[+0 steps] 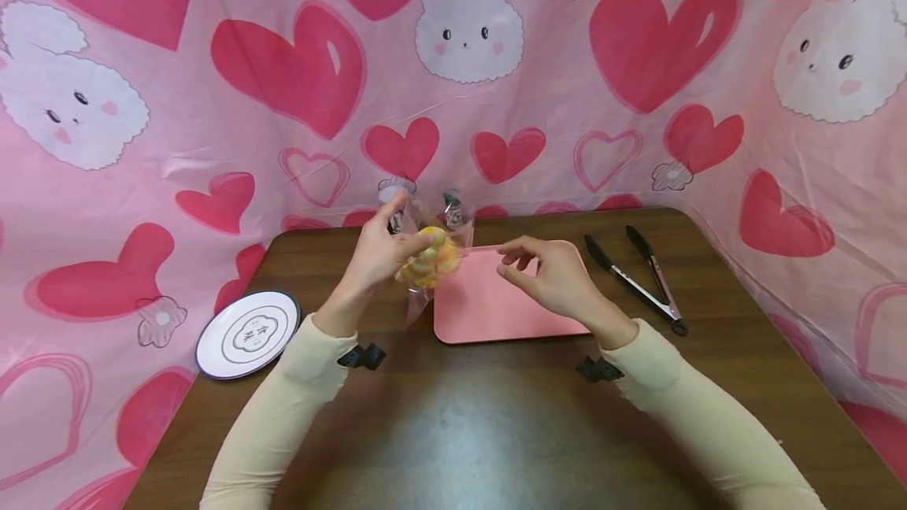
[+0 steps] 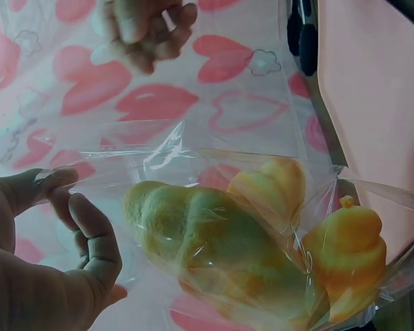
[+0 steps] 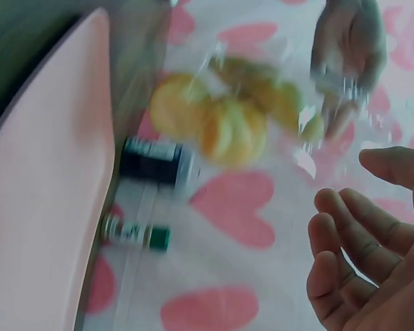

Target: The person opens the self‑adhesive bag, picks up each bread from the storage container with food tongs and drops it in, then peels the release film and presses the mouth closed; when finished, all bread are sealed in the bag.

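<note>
My left hand [image 1: 375, 254] pinches the edge of a clear plastic bag [image 2: 165, 155] between thumb and fingertips. Several bread rolls [image 1: 434, 258] sit inside the bag, which hangs in the air beside the left part of a pink tray [image 1: 496, 297]. In the left wrist view, a long twisted roll [image 2: 214, 241], a rounded golden roll [image 2: 272, 189] and a swirled roll with a small knob [image 2: 345, 255] show through the plastic. Above the tray, my right hand [image 1: 556, 274] has loosely bent fingers and holds nothing; the right wrist view shows its thumb and fingers [image 3: 379, 227] apart.
Black-tipped tongs [image 1: 645, 282] lie spread on the brown table [image 1: 453, 415], right of the tray. A white plate [image 1: 248, 334] with a dark rim is at the left edge. Behind the bag stand a green-capped bottle [image 1: 453, 209] and a dark-bodied jar [image 3: 152, 160]. Patterned pink cloth hangs around.
</note>
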`<state>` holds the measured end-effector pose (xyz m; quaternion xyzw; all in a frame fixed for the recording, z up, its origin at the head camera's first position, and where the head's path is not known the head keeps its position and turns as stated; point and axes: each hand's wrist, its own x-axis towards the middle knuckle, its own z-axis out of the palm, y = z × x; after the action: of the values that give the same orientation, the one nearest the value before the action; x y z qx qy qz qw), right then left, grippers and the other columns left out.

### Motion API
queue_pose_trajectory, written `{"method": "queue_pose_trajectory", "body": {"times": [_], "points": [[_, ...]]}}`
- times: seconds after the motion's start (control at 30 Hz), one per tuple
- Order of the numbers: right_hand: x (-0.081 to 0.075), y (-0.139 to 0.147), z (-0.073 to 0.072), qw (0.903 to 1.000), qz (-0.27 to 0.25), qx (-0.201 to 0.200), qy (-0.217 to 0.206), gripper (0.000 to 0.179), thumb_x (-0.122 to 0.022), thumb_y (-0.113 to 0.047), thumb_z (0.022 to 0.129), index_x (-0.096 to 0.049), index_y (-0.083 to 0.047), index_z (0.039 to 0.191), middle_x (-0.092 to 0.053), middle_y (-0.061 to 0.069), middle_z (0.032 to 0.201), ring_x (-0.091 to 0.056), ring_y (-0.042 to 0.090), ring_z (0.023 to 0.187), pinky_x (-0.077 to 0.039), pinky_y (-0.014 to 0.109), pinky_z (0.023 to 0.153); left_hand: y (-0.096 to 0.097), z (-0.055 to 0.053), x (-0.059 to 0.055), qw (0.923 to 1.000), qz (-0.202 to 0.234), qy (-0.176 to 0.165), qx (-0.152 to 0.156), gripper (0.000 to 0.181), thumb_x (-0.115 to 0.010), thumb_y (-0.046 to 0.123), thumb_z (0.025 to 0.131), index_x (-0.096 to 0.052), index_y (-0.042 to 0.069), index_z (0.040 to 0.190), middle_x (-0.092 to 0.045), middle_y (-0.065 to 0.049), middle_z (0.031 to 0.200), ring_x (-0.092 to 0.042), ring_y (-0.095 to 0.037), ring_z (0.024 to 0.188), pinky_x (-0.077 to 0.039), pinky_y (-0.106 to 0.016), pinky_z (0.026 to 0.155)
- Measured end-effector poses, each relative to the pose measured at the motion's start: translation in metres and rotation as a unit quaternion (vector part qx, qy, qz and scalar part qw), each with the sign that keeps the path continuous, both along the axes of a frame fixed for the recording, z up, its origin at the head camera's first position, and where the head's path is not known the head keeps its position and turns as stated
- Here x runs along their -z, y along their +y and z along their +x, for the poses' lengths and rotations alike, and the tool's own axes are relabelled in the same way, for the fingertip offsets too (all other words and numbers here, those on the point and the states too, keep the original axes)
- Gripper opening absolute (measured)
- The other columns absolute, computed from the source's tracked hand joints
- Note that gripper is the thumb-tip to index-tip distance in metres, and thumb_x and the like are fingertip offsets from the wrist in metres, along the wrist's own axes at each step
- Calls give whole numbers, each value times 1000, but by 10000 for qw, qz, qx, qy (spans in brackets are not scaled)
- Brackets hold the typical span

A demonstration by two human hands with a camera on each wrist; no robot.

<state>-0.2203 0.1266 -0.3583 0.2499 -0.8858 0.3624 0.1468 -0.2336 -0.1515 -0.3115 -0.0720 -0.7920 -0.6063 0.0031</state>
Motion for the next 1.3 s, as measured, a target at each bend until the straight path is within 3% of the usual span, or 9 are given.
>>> {"method": "queue_pose_trajectory", "body": {"times": [0.13,0.23,0.43,0.7,0.93,1.0,1.1,1.2,1.3], "points": [[-1,-21,4,9994,-163,-302,-3,26,-74,-31,89,-74,-21,113,-72,-11,88,-63,9,79,-51,29,67,7,1,2,10000,0,43,67,90,-77,15,85,-26,15,159,-72,-12,105,-62,-10,60,-48,-22,55],[2,-34,4,9982,-438,-406,-8,27,-75,-29,89,-74,-17,114,-73,-8,92,-63,10,80,-54,34,69,10,1,3,9999,-78,47,139,91,-77,18,86,-22,14,160,-63,-13,134,-68,-10,68,-53,-22,63],[6,-51,4,9949,-940,-275,234,24,-78,-25,87,-76,-14,109,-73,-2,90,-61,10,75,-54,31,64,20,3,6,9998,-4,-53,170,95,-80,24,84,-22,20,160,-75,-18,99,-73,-10,77,-56,-24,72],[6,-60,4,9937,-1097,-118,185,22,-77,-28,88,-77,-14,105,-76,-1,93,-62,10,73,-54,24,63,25,7,7,9994,-157,37,293,96,-80,25,85,-22,18,160,-56,-17,142,-73,-10,84,-58,-26,74],[9,-63,1,9905,-1233,-189,579,15,-76,-24,89,-78,-11,97,-77,0,87,-60,9,66,-52,24,60,27,8,8,9991,-239,101,338,96,-81,27,84,-23,19,160,-44,-9,155,-71,-9,78,-54,-21,69],[8,-62,1,9895,-1233,-192,724,13,-75,-23,90,-78,-11,94,-76,1,85,-58,8,64,-52,24,61,27,8,8,9991,-243,132,336,95,-81,29,83,-25,19,159,-51,-9,148,-71,-9,77,-54,-20,69],[5,-60,0,9880,-1260,-180,879,10,-75,-21,90,-76,-11,92,-75,1,83,-57,7,63,-51,25,61,27,7,7,9995,-82,130,286,92,-81,30,84,-28,18,158,-71,-8,105,-66,-7,69,-51,-19,66],[1,-55,0,9851,-1368,-173,1024,8,-75,-19,90,-74,-11,92,-73,0,81,-56,8,64,-50,28,60,27,6,5,9994,295,76,191,86,-79,28,85,-33,17,156,-67,-3,69,-64,-8,63,-51,-20,66],[-5,-48,0,9809,-1567,-136,1147,8,-74,-17,90,-74,-9,92,-72,2,81,-60,10,68,-51,32,59,25,4,4,9981,594,86,121,78,-76,27,89,-37,16,155,-71,-4,86,-68,-9,66,-55,-22,70]]}}
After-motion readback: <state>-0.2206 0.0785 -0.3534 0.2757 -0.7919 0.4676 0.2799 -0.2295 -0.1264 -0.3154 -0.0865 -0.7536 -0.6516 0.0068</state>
